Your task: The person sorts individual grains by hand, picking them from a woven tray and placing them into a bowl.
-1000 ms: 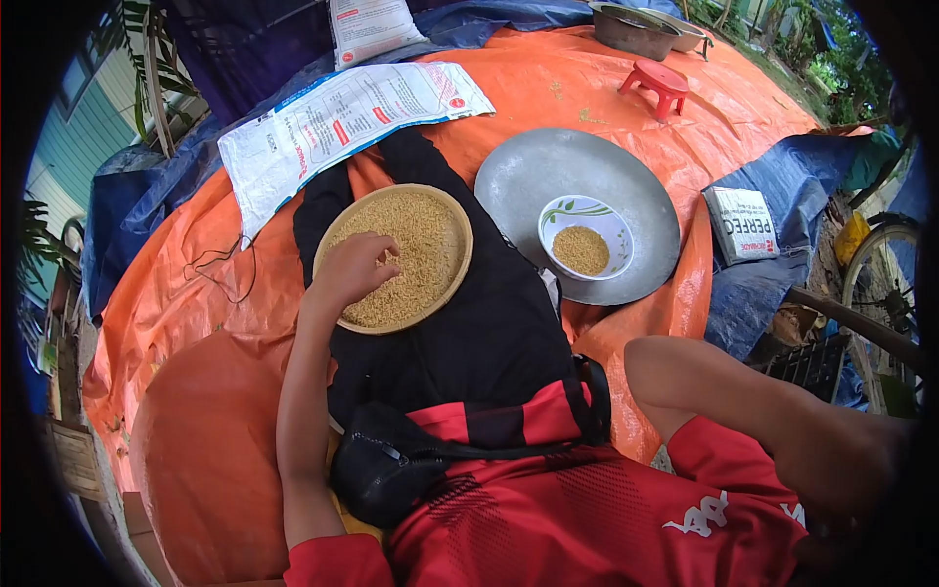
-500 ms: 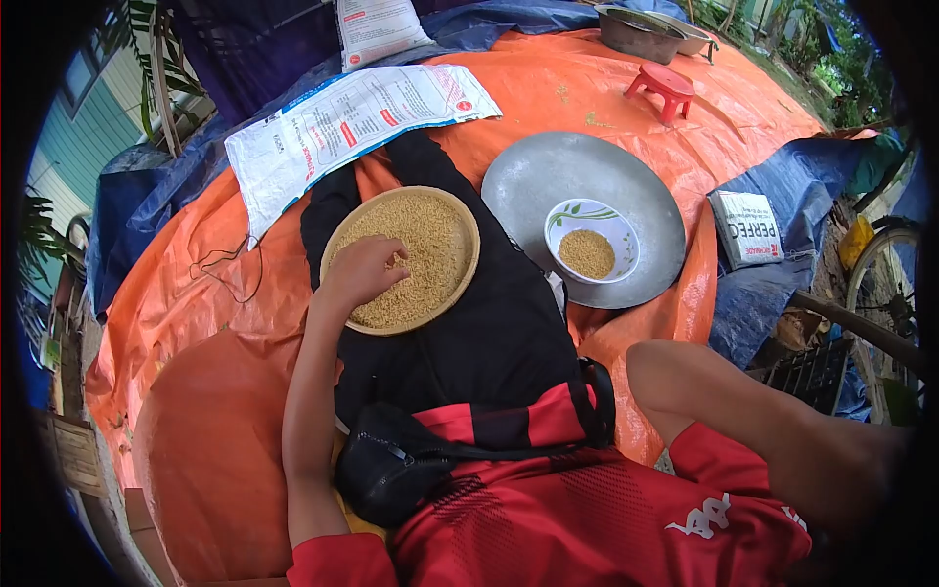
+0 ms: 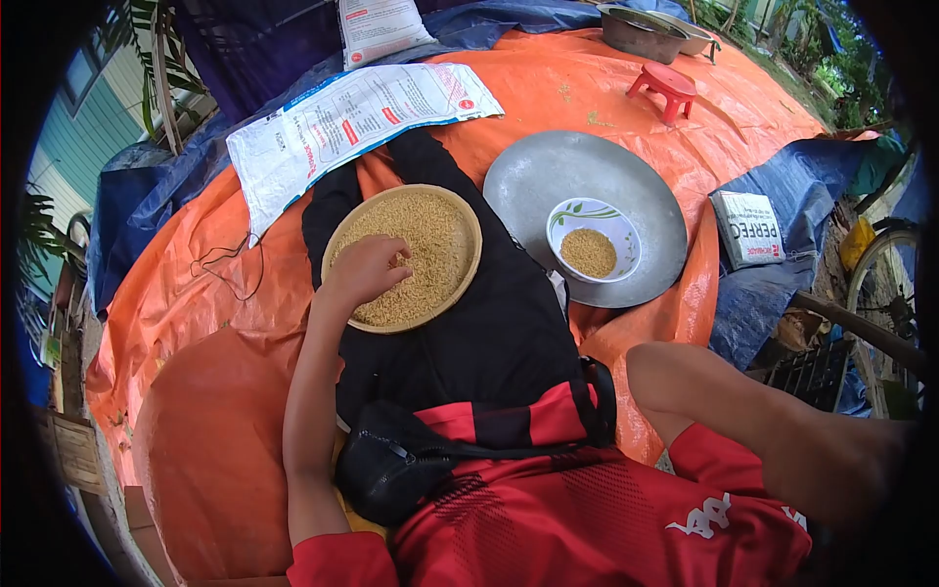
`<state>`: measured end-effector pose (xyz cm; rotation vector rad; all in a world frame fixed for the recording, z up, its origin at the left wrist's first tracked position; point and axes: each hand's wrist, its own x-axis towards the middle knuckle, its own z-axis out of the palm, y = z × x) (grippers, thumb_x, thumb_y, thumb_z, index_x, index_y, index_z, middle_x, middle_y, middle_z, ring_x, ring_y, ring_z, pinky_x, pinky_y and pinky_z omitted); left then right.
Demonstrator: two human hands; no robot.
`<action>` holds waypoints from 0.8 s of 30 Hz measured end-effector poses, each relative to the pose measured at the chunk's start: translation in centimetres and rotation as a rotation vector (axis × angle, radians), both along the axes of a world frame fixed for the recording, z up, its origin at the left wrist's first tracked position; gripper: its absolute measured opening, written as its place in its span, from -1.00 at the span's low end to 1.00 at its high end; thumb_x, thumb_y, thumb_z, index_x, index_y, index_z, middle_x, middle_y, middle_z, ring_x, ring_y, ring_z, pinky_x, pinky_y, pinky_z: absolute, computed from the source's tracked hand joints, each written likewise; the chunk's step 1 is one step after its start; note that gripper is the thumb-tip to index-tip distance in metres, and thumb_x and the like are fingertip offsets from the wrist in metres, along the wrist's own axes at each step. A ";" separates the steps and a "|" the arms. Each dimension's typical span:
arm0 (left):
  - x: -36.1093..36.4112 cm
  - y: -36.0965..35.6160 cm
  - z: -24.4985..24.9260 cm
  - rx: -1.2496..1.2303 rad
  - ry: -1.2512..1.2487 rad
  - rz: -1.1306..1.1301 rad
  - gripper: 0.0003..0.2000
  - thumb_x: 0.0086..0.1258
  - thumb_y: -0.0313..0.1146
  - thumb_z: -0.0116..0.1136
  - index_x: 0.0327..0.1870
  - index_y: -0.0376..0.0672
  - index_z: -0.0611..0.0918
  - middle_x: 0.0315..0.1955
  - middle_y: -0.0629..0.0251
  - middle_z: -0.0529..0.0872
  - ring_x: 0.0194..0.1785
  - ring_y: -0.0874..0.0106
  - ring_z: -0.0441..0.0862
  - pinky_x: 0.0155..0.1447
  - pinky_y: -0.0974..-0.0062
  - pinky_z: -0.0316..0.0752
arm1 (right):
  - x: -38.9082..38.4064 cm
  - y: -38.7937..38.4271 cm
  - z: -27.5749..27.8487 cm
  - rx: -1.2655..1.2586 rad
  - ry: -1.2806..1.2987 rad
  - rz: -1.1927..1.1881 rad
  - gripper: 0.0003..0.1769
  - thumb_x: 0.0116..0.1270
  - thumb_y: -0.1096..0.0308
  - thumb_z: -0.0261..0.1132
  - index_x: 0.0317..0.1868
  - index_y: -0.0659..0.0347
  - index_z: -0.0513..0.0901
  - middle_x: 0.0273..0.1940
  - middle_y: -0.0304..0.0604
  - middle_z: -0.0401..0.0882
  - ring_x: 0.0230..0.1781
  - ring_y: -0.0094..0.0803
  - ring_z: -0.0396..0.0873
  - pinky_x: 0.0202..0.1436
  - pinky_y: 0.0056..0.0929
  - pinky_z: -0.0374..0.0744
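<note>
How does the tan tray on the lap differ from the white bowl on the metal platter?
The tray is wide, shallow and plain tan; the bowl is small, deeper and white with a green leaf pattern. The tray rests on the lap with the left hand on its grain; the bowl sits untouched on the metal platter. Both are round and hold similar golden grain.

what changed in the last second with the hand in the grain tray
Very little. The left hand stayed on the grain in the round tray, and its fingers drew in slightly from a looser spread. Nothing was picked up or let go. The tray, the bowl and the metal pan under it kept their places.
</note>
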<state>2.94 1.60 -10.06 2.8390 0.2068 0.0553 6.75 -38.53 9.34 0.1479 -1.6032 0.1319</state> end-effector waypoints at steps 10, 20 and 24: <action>0.0 -0.1 -0.2 -0.019 0.016 0.004 -0.76 0.20 -0.24 0.28 -0.19 -0.15 0.67 -0.36 0.18 0.72 -0.15 0.20 0.66 -0.05 0.22 0.51 | 0.8 0.3 0.2 -0.013 -0.111 0.074 -0.68 0.19 0.73 0.05 -0.57 0.21 0.63 -0.56 -0.32 0.44 -0.49 -0.55 0.39 -0.13 -0.51 0.42; 0.0 0.0 -0.2 -0.024 0.020 -0.004 -0.76 0.19 -0.24 0.28 -0.19 -0.16 0.67 -0.33 0.17 0.72 -0.15 0.20 0.66 -0.04 0.22 0.51 | -0.2 -1.1 0.1 -0.062 -0.063 0.060 -0.68 0.20 0.73 0.05 -0.54 0.21 0.65 -0.53 -0.31 0.46 -0.47 -0.55 0.39 -0.07 -0.48 0.43; 0.1 0.1 -0.5 -0.014 0.012 -0.004 -0.76 0.19 -0.24 0.28 -0.19 -0.16 0.67 -0.34 0.17 0.72 -0.16 0.20 0.67 -0.04 0.22 0.52 | 0.5 -0.9 0.3 -0.061 -0.117 0.084 -0.68 0.22 0.73 0.05 -0.51 0.21 0.66 -0.51 -0.31 0.48 -0.45 -0.54 0.41 -0.04 -0.44 0.44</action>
